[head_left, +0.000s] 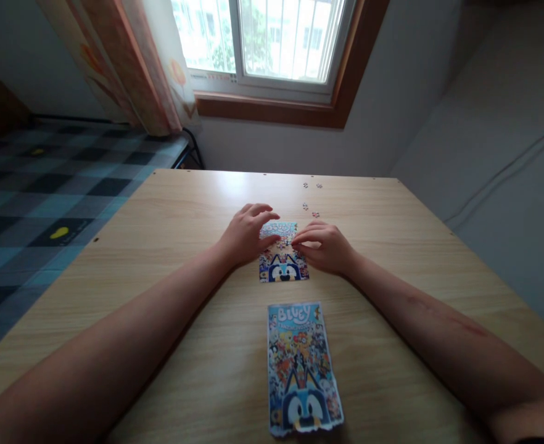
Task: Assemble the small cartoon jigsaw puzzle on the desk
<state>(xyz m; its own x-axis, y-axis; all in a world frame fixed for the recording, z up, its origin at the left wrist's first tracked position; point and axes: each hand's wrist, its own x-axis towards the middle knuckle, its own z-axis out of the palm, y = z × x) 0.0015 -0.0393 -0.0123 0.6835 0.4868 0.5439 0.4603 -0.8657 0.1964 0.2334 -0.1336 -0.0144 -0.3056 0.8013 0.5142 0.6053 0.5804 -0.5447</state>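
A jigsaw puzzle, partly assembled, lies on the wooden table between my hands. Its lower part shows a blue cartoon dog's face, and wood shows through a gap around its middle. My left hand rests at the puzzle's left side, thumb and fingers apart over its edge, with nothing held. On the right side, my right hand has thumb and forefinger pinched together over the gap, on what looks like a small puzzle piece mostly hidden by the fingertips. Nearer me lies a torn-edged picture sheet or packet lettered "BLUEY".
Loose puzzle pieces lie beyond my right hand, with several scattered toward the table's far edge. The table has a bed with a checked cover to its left. A window and a curtain are behind it.
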